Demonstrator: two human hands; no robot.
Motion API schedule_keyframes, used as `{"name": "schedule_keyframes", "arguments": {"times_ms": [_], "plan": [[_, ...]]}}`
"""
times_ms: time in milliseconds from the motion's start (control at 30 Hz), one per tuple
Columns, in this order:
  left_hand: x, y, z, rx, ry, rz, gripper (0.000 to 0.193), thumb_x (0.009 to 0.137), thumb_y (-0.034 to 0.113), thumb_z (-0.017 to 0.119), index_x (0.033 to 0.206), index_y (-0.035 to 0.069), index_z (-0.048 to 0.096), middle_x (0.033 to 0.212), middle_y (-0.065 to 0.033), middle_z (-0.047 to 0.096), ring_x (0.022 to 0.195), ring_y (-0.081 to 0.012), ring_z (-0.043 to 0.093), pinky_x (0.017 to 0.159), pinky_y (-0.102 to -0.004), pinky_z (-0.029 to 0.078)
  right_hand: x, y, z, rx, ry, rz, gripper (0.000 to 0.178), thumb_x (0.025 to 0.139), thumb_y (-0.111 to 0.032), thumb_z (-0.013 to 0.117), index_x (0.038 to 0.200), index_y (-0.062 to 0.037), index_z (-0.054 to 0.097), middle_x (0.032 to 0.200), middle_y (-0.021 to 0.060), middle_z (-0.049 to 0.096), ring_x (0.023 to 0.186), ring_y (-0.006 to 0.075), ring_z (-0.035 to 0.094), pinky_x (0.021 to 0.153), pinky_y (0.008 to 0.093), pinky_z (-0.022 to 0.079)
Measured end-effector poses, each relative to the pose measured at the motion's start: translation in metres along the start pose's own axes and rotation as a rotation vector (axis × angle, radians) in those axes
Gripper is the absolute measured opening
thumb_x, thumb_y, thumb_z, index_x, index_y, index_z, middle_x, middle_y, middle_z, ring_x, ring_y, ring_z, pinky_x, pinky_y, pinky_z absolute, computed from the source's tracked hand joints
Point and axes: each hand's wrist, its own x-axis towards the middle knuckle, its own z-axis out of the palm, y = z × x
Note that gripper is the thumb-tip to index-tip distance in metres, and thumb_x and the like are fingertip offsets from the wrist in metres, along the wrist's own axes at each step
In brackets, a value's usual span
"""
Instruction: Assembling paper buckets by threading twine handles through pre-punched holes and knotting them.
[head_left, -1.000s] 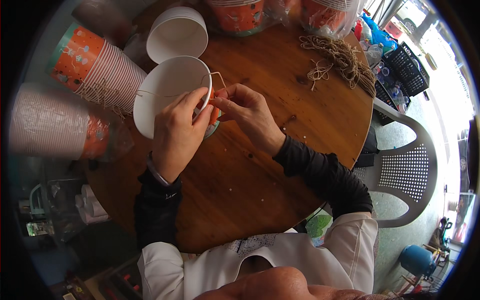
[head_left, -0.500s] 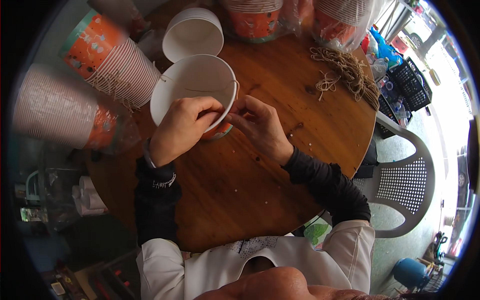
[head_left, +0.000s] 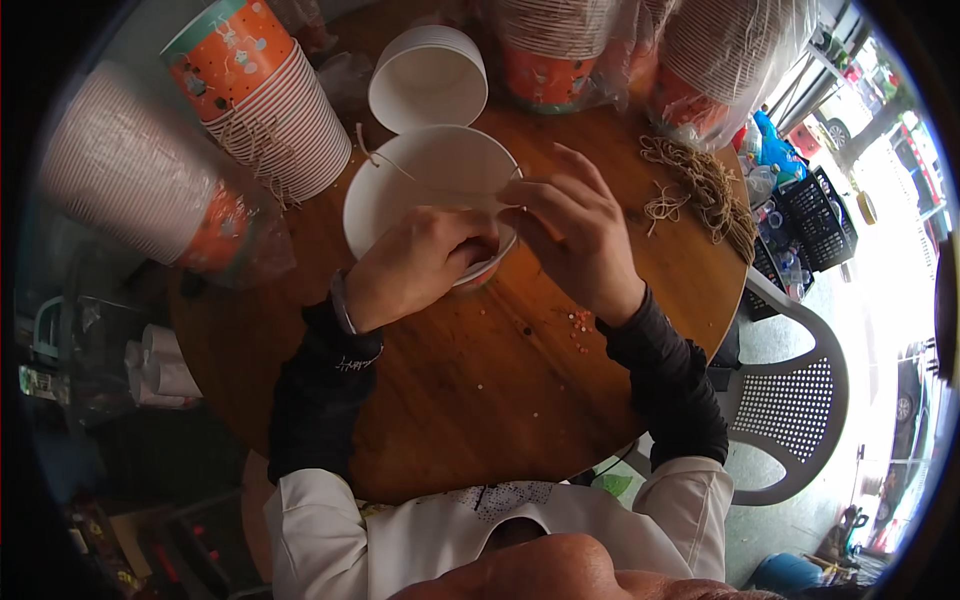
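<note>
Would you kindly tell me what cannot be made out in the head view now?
In the head view:
Left hand: what its fingertips touch, hidden by the hand's own back.
Right hand: what, if anything, it pinches, too small to tell.
White tub: most of its outer wall, hidden by its rim and the left hand.
Wrapped stack at left: its print, blurred under the wrapping.
Blue container: its lower part, cut off by the picture's bottom edge.

A round, wide-mouthed paper bucket (head_left: 376,205), white inside with a sliver of orange on its outer wall, is tilted over the brown wooden tabletop (head_left: 450,400), mouth facing up. A thin tan twine cord (head_left: 399,171) spans the mouth in a slack curve, one short end sticking up at the left rim.
</note>
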Motion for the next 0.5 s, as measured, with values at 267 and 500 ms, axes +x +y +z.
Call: {"name": "schedule_keyframes", "arguments": {"times_ms": [267, 500], "plan": [[-0.004, 0.001, -0.017, 0.068, 0.192, 0.122, 0.021, 0.081, -0.007, 0.065, 0.099, 0.001, 0.062, 0.091, -0.0136, 0.067, 0.084, -0.0286, 0.067, 0.071, -0.0331, 0.052, -0.001, -0.013, 0.016, 0.053, -0.092, 0.078, 0.013, 0.080, -0.006, 0.071, 0.091, -0.0071, 0.065, 0.080, 0.0031, 0.068, 0.074, 0.0204, 0.066, 0.103, 0.0462, 0.040], [-0.007, 0.001, -0.022, -0.112, 0.223, 0.003, 0.029, 0.083, -0.008, 0.063, 0.108, 0.005, 0.058, 0.084, -0.0117, 0.066, 0.079, -0.0210, 0.068, 0.070, -0.0318, 0.054, -0.001, -0.022, 0.024, 0.109, -0.246, 0.254, 0.012, 0.081, -0.015, 0.072, 0.090, -0.0102, 0.067, 0.075, 0.0008, 0.065, 0.070, 0.0170, 0.064, 0.105, 0.0445, 0.033]]}}
